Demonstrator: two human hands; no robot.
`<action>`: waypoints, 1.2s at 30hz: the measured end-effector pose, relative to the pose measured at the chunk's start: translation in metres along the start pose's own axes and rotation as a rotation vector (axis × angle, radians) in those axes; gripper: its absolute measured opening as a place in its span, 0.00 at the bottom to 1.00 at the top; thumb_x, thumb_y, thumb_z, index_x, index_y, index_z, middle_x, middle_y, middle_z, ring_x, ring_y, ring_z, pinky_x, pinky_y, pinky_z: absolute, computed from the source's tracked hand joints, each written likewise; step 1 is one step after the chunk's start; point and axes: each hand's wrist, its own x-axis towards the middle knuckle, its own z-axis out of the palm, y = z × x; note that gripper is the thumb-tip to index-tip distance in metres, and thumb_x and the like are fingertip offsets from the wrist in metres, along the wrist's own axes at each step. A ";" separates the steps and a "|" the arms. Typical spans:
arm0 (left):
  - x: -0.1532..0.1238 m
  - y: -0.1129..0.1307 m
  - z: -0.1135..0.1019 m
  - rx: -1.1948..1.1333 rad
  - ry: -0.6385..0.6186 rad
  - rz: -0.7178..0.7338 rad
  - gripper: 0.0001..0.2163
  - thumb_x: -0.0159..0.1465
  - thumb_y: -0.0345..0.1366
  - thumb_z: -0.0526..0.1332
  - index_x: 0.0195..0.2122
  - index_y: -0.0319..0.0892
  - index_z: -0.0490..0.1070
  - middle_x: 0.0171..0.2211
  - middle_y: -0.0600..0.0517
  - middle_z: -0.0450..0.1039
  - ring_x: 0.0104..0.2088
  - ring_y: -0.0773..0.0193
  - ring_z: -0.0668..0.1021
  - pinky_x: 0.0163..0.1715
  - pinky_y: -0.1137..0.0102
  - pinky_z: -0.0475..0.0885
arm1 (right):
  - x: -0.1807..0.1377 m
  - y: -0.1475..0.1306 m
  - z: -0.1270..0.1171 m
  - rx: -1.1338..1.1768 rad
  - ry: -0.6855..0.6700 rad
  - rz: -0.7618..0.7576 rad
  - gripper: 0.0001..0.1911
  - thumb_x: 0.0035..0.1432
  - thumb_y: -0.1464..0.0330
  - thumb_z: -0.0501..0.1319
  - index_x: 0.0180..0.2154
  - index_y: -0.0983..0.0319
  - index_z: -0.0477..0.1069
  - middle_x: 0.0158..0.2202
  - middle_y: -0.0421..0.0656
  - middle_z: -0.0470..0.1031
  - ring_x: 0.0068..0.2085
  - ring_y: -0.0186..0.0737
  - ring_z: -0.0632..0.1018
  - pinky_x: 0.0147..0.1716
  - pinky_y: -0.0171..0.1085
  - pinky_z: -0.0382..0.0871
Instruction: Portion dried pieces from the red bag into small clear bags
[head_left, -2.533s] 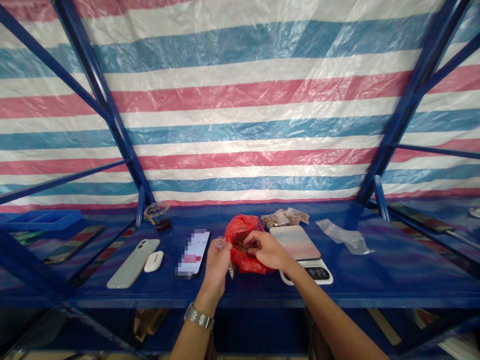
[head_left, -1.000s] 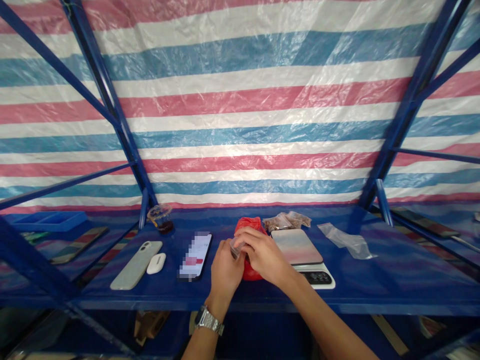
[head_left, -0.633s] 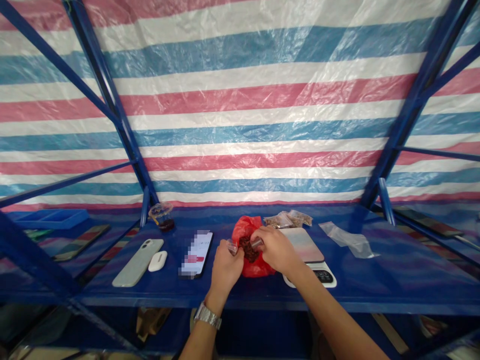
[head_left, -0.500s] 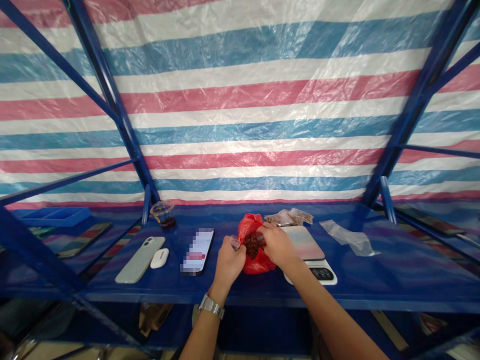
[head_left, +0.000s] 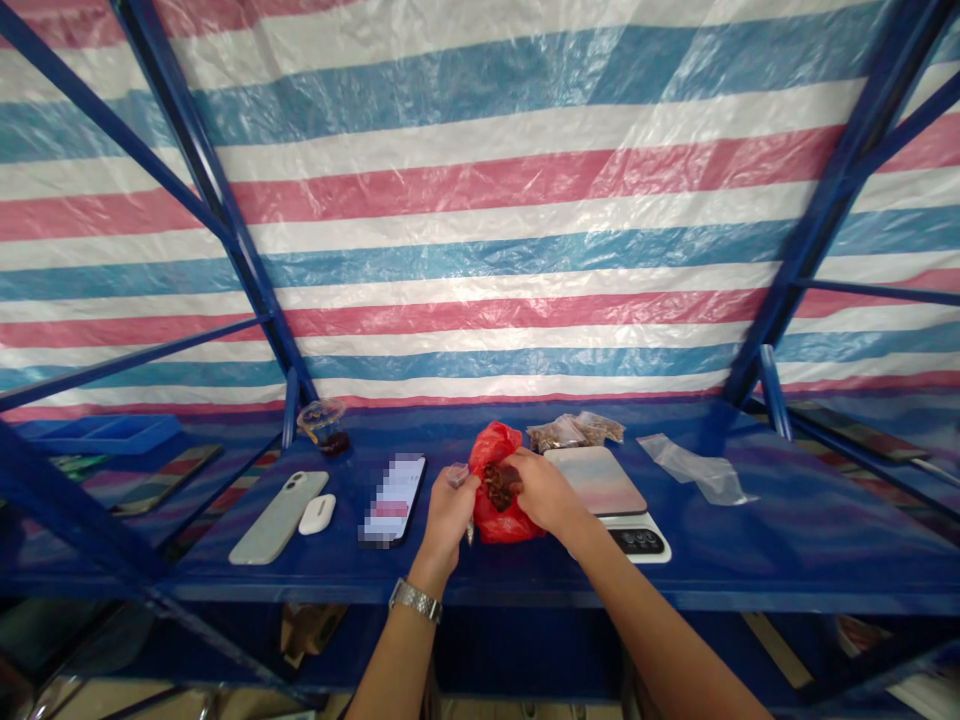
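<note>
Red bag [head_left: 510,526] of brown pieces [head_left: 498,484] on the desk [head_left: 757,550], between the left hand [head_left: 448,512] and the right hand [head_left: 546,494], head view.
The left hand pinches a small clear pouch [head_left: 457,475]; the right hand curls into the bag's mouth, and whether it grips anything one cannot tell. A scale [head_left: 600,480] sits right of the right hand, a lit phone [head_left: 394,498] left of the left.

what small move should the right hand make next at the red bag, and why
Probably lift a few brown pieces toward the small clear bag: the right hand is at the open mouth of the red bag, right by the pieces, and the left hand holds the clear bag close beside it. Whether the right hand's grip already has any is hard to tell.
</note>
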 end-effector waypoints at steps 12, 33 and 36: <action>0.000 0.005 -0.002 -0.001 -0.002 0.031 0.10 0.54 0.42 0.65 0.31 0.42 0.68 0.27 0.57 0.69 0.29 0.67 0.72 0.33 0.72 0.67 | -0.001 0.003 0.012 0.420 0.005 0.062 0.25 0.43 0.84 0.56 0.41 0.63 0.80 0.42 0.48 0.84 0.41 0.46 0.83 0.43 0.40 0.76; -0.008 0.010 0.002 0.530 -0.002 0.322 0.01 0.64 0.33 0.60 0.36 0.44 0.67 0.34 0.52 0.74 0.34 0.61 0.76 0.35 0.69 0.65 | -0.006 -0.039 -0.012 0.219 0.157 -0.329 0.26 0.57 0.84 0.55 0.51 0.57 0.77 0.54 0.48 0.74 0.55 0.44 0.76 0.58 0.45 0.69; -0.008 0.009 0.004 0.525 0.007 0.338 0.01 0.65 0.33 0.60 0.37 0.44 0.68 0.36 0.50 0.74 0.37 0.59 0.77 0.38 0.68 0.66 | -0.008 -0.041 -0.012 0.100 0.147 -0.386 0.28 0.57 0.85 0.54 0.52 0.56 0.77 0.56 0.48 0.73 0.57 0.46 0.75 0.58 0.46 0.70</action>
